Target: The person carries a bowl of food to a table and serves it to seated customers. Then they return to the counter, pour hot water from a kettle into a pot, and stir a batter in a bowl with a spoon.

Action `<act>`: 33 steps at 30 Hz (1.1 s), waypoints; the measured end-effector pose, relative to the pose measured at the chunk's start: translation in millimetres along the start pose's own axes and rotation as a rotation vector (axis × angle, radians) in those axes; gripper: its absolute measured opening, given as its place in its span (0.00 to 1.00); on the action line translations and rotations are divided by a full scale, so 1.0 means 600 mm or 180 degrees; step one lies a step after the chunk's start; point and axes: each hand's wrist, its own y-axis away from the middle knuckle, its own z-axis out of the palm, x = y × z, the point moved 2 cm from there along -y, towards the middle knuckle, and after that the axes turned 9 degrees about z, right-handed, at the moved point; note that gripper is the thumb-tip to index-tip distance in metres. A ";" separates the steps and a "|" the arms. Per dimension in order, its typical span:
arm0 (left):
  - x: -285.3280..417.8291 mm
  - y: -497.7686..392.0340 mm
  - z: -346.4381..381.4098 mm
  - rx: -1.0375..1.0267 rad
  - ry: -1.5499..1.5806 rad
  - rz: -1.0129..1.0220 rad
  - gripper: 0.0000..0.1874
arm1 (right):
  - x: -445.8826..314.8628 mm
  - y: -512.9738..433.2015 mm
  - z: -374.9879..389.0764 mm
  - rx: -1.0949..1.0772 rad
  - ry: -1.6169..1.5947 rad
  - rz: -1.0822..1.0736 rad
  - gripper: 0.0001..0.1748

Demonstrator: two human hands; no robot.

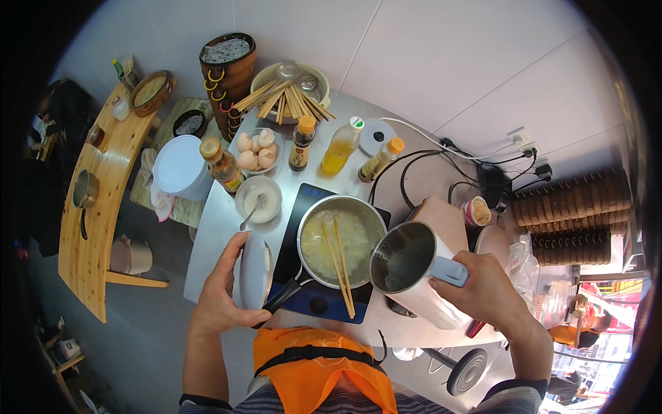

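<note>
My left hand (220,297) grips a round grey lid (253,271) on edge, with the thumb close by the black handle (283,297) of a saucepan. My right hand (481,290) is closed around the grey handle of a steel electric kettle (429,290). The kettle is uncovered and tilted, its spout side at the pan's right rim; a stream of water cannot be made out. Cloudy, foamy liquid with pale yellow bits fills the steel saucepan (380,220), which stands on a black induction cooker (290,248). A pair of wooden chopsticks (339,264) leans in the pan.
Sauce bottles (300,147), an oil bottle (341,150), a bowl of eggshells (257,150) and a bowl of white paste (261,202) with a spoon stand behind. Nearby are the kettle base (375,139), cables (414,155), a chopstick basket (323,77) and stacked steamers (574,207).
</note>
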 end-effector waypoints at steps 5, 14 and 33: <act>0.030 -0.036 0.029 -0.0071 0.0092 0.0222 0.67 | 0.028 0.031 -0.010 0.0307 -0.0723 0.0133 0.19; 0.064 -0.057 0.051 0.0064 0.0179 0.0455 0.67 | 0.039 0.043 -0.011 0.0232 -0.0953 -0.0038 0.15; 0.032 -0.009 0.035 0.0203 0.0003 0.0252 0.65 | -0.007 0.006 0.014 0.0121 0.0254 -0.0615 0.19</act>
